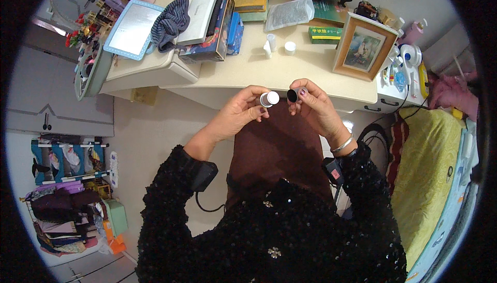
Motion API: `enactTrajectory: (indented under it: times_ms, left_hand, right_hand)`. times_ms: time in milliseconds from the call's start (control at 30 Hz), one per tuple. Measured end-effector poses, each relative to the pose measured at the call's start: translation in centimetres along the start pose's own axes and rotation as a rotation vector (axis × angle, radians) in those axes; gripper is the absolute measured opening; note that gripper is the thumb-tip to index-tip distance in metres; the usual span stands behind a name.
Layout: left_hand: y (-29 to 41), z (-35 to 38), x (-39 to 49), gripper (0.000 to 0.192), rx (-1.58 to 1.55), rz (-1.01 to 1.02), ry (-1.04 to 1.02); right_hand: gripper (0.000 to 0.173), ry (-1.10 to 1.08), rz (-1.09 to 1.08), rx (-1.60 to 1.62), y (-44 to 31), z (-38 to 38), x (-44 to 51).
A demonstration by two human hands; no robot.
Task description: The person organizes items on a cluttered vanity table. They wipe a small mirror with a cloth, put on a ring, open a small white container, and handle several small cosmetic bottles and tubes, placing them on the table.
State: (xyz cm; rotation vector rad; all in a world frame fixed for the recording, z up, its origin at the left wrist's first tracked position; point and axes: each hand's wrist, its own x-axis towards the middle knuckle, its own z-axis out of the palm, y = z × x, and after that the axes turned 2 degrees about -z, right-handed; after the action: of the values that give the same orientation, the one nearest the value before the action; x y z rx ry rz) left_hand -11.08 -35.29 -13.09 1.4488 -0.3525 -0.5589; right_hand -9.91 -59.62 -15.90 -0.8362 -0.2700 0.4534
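My left hand (248, 102) grips a small white bottle (270, 98) whose round white top faces up toward me. Apart from it by a short gap, my right hand (312, 98) pinches a small cap (294, 95) with a dark hollow opening turned toward the bottle. Both hands are in front of the cream desk's front edge (268, 85), above my lap. On the desk beyond them stand a small clear-and-white bottle (271, 42), a slim white tube (267, 50) and a round white jar (290, 48).
A framed photo (365, 48) stands on the desk's right side, near a green box (325, 35) and a clear plastic pouch (289, 14). Stacked boxes (209, 50), a striped cloth (171, 23) and a blue-rimmed mirror (132, 29) occupy the left. A bed with a yellow-green cover (423, 174) lies right.
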Motion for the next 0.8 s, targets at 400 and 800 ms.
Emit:
enactTrajectory:
  times_ms: [400, 800]
  left_hand:
    - [10.0, 3.9, -4.0, 0.022, 0.328, 0.499, -0.327]
    - [12.9, 6.1, -4.7, 0.019, 0.212, 0.808, -0.356]
  right_hand:
    - [0.023, 0.062, 0.018, -0.006, -0.1, 0.1, -0.4]
    - [0.022, 0.078, 0.03, -0.047, 0.1, 0.3, -0.6]
